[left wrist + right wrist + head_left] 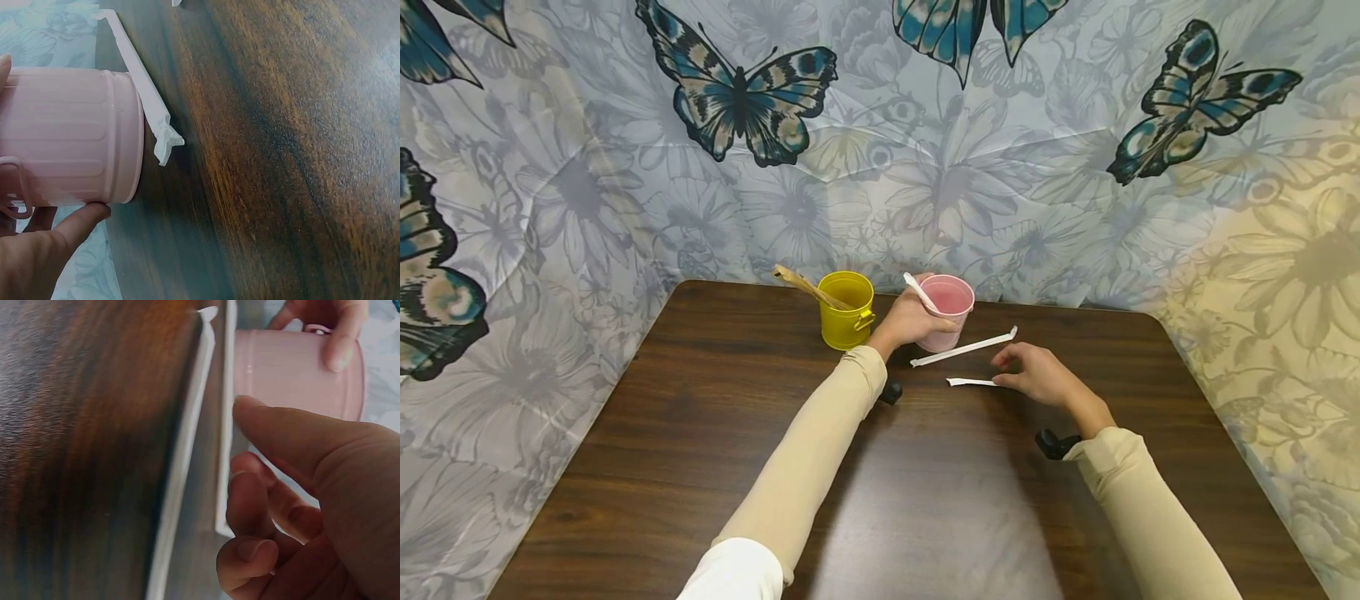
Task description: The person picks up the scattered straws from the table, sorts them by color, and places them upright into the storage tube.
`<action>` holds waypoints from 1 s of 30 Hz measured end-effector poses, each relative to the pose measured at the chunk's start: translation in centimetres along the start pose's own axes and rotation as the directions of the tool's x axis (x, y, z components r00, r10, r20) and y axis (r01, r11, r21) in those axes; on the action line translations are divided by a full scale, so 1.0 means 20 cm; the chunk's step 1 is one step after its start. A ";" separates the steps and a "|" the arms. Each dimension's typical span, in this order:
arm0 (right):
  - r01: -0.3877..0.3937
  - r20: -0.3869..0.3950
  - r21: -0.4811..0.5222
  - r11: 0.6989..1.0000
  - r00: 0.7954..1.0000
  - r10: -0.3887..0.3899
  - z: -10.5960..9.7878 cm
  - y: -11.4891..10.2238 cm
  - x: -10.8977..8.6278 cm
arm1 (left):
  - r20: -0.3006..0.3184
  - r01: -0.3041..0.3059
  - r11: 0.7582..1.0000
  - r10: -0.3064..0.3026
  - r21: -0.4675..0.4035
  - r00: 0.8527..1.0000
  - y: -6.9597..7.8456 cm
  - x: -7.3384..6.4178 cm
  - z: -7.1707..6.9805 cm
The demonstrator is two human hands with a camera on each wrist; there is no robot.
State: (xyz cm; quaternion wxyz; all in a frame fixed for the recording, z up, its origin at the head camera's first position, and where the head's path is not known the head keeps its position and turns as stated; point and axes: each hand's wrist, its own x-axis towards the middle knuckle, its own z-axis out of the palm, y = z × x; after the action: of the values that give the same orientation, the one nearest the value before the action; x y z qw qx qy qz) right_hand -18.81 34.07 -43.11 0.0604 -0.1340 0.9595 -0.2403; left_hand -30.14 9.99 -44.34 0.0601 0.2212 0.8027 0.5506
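In the head view my left hand [910, 321] grips the pink bucket [946, 333] from its left side. In the left wrist view its thumb lies along the wall of the bucket [62, 134]. A white paper-wrapped straw [919, 289] leans out over the bucket's left rim. Two more wrapped straws lie on the table: the farther straw [962, 348] in front of the bucket, the nearer straw [970, 382] partly hidden by my right hand [1037, 375]. In the right wrist view the right hand's fingers are loosely bent over the straws, thumb apart, holding nothing.
A yellow bucket [846, 329] stands left of the pink one, with light wooden sticks [801, 282] leaning out of it. The brown wooden table [700, 433] reaches back to a wall cloth [880, 167] printed with butterflies and flowers.
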 end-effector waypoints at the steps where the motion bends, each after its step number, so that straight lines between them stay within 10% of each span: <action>1: 0.003 0.002 -0.005 1.000 1.000 -0.003 0.01 0.01 0.00 | -0.002 -0.001 1.000 0.001 0.001 1.000 0.00 0.00 0.00; 30: 0.132 -0.023 -0.066 0.989 0.991 -0.134 0.06 -0.01 -0.02 | -0.015 0.002 0.999 -0.003 -0.039 1.000 -0.01 0.00 0.01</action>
State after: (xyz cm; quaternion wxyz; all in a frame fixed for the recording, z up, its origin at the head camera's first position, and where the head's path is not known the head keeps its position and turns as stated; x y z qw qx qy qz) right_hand -18.11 33.49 -44.09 0.0270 -0.1962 0.9564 -0.2146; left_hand -30.22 10.10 -44.67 0.0591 0.2150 0.7924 0.5678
